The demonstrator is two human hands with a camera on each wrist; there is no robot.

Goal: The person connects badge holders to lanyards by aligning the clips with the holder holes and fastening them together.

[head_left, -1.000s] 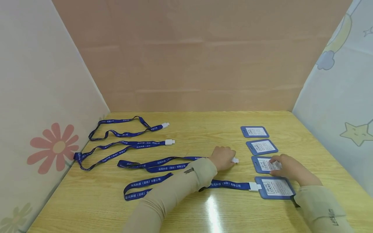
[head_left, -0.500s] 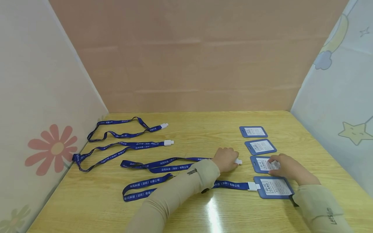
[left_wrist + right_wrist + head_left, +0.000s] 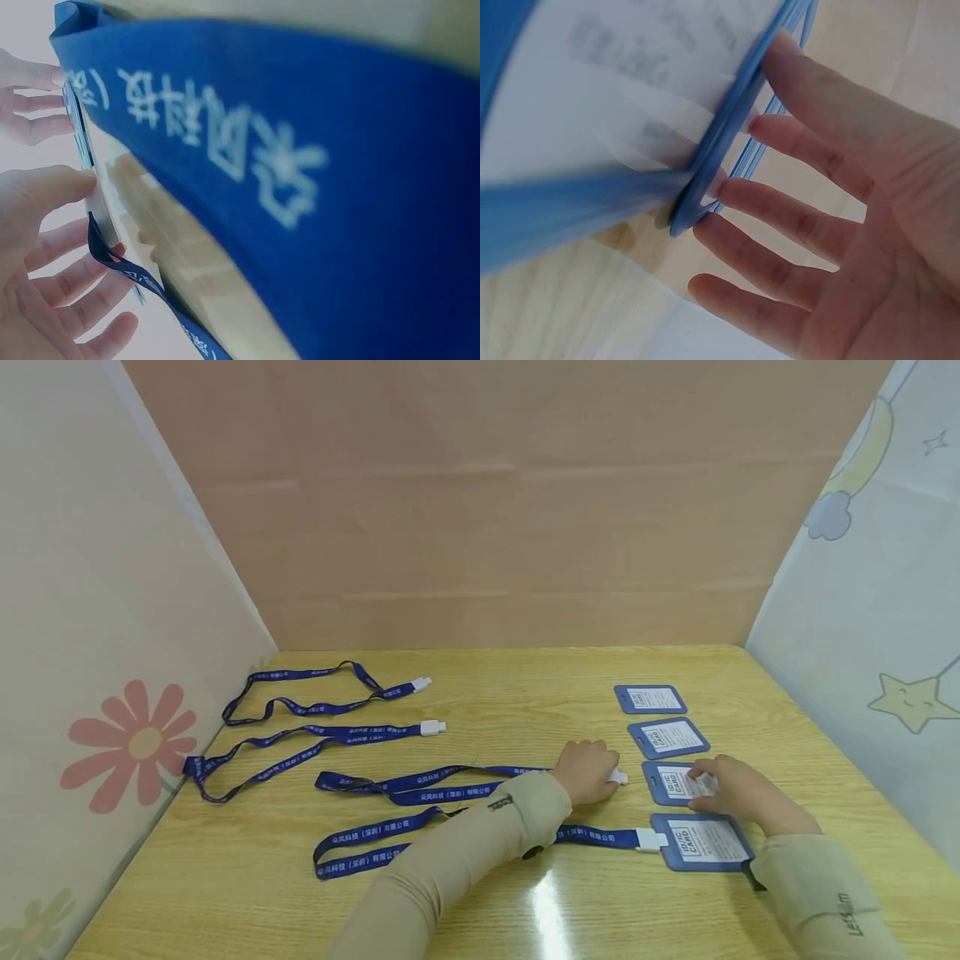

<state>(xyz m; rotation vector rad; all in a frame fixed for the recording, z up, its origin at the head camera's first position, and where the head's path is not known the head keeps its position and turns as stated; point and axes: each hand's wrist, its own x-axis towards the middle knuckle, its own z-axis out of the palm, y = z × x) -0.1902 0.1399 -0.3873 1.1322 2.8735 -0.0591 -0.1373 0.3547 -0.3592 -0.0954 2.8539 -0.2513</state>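
Blue plastic card holder with white insert (image 3: 677, 782), right side of the wooden table (image 3: 517, 702), third from far: pinched by my right hand (image 3: 738, 792). White plastic clip (image 3: 620, 777) of a printed blue fabric lanyard (image 3: 444, 794), just left: gripped in my left hand's (image 3: 588, 772) fingers. Near: similar lanyard (image 3: 600, 837), clip at near holder's (image 3: 712, 845) left edge. Far right: two holders (image 3: 669, 737). Far left: two lanyards (image 3: 382, 730).
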